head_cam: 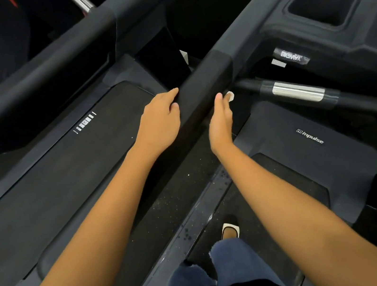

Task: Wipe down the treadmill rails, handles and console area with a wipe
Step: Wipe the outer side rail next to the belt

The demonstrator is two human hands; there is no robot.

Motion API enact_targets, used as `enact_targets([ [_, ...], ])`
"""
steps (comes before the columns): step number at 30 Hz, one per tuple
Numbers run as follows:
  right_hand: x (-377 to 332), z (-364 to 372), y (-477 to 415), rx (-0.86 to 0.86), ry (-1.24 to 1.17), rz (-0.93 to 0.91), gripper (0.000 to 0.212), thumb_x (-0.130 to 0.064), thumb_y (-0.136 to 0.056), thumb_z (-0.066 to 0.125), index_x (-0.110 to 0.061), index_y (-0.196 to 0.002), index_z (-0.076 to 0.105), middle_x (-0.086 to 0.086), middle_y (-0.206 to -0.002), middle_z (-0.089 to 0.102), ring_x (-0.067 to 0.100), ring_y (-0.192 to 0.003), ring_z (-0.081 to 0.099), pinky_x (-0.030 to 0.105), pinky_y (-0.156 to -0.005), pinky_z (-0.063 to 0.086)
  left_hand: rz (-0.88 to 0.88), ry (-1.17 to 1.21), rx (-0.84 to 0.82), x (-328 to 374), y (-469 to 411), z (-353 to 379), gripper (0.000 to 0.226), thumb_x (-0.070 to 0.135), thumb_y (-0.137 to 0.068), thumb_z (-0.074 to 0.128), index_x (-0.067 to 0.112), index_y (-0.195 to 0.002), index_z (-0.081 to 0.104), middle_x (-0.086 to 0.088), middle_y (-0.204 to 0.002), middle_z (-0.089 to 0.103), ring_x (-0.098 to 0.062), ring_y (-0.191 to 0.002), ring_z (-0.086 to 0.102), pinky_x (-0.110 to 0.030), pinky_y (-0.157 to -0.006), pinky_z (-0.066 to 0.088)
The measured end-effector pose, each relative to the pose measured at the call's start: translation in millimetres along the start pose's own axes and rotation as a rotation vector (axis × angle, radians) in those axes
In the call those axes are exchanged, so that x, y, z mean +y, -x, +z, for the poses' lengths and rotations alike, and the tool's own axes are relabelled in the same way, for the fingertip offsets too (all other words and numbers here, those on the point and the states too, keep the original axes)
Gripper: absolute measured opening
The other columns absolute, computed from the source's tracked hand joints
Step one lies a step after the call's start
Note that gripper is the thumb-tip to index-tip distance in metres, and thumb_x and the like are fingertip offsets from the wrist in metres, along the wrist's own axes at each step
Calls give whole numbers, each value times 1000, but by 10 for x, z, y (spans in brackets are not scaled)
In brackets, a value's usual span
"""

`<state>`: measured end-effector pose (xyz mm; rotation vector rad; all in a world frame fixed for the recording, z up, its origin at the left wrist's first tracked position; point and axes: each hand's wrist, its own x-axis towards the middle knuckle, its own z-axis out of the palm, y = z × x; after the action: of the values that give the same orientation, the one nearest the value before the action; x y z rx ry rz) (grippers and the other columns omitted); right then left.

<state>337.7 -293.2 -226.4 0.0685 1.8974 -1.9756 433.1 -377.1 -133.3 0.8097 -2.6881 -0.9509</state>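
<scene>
A black padded side rail (pixel 201 90) of the treadmill runs from the centre up to the console (pixel 327 27) at the upper right. My left hand (pixel 161 122) rests on the rail's left side, fingers laid along it. On the rail's right side, my right hand (pixel 220 122) presses a small white wipe (pixel 230 95) against the padding; only a corner of the wipe shows past my fingertips. A handle with a silver grip sensor (pixel 298 92) juts out just right of the wipe.
A cup holder recess (pixel 324 7) sits in the console. The neighbouring treadmill's belt (pixel 61 164) and its rail (pixel 44 62) lie to the left. Below are the motor cover marked "impulse" (pixel 307 143), my jeans and one shoe (pixel 230 229) on the belt.
</scene>
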Motion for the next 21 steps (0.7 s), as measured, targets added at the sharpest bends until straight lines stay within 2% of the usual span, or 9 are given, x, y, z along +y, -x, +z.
enact_targets([
  [2,98,45,350,-22,10,9,57,-48,-100,33,-22,-150,30,8,-139,46,13,-118,50,31,-105,38,11,2,8,-39,42,-17,45,15,-101,37,16,-145,42,-2,-145,47,-18,-134,40,-22,-104,27],
  [4,230,101,842,-87,26,1,52,-42,-102,36,-20,-149,32,-4,-131,52,0,-110,51,11,-95,37,27,2,12,-60,80,-32,45,13,-100,37,15,-144,43,-2,-145,47,-18,-134,41,-24,-107,28],
  [7,457,135,1530,-259,68,17,57,-32,-103,37,-20,-153,13,-21,-129,37,-27,-102,39,-8,-84,24,44,-11,-1,-80,109,-59,44,11,-100,36,14,-144,43,-3,-145,47,-18,-134,40,-23,-106,27],
  [10,419,98,1610,-319,140,-2,60,-35,-103,35,-19,-154,7,-2,-152,33,-12,-124,35,-6,-91,22,50,-13,-2,-107,186,-95,44,12,-100,36,15,-143,44,-1,-145,47,-16,-134,40,-20,-103,25],
  [12,303,86,1300,-265,127,-12,60,-37,-103,34,-19,-154,9,12,-149,37,2,-126,42,-1,-94,29,59,-5,3,-152,264,-131,43,11,-100,37,15,-142,46,0,-145,48,-15,-135,40,-20,-105,25],
  [15,69,120,837,-129,22,-7,65,-47,-100,34,-17,-154,16,9,-149,39,11,-130,41,32,-114,29,50,-2,16,-239,404,-203,43,9,-100,36,14,-140,49,0,-143,49,-14,-134,40,-18,-105,25],
  [17,56,181,789,-96,-1,4,67,-49,-99,33,-19,-154,12,8,-152,33,18,-136,36,40,-117,26,33,7,24,-296,495,-250,43,7,-100,36,15,-140,49,1,-142,50,-13,-133,41,-16,-103,25],
  [19,134,253,1024,-88,-20,66,64,-47,-98,37,-20,-153,19,5,-139,44,17,-124,45,40,-111,33,12,18,19,-353,562,-292,43,7,-100,36,16,-140,49,1,-142,50,-12,-133,41,-13,-100,24],
  [21,230,310,1481,-91,-91,100,62,-57,-87,46,-11,-128,45,-6,-102,53,11,-94,51,38,-96,41,5,21,13,-398,607,-329,44,6,-100,36,16,-140,49,1,-143,50,-13,-133,41,-10,-98,23],
])
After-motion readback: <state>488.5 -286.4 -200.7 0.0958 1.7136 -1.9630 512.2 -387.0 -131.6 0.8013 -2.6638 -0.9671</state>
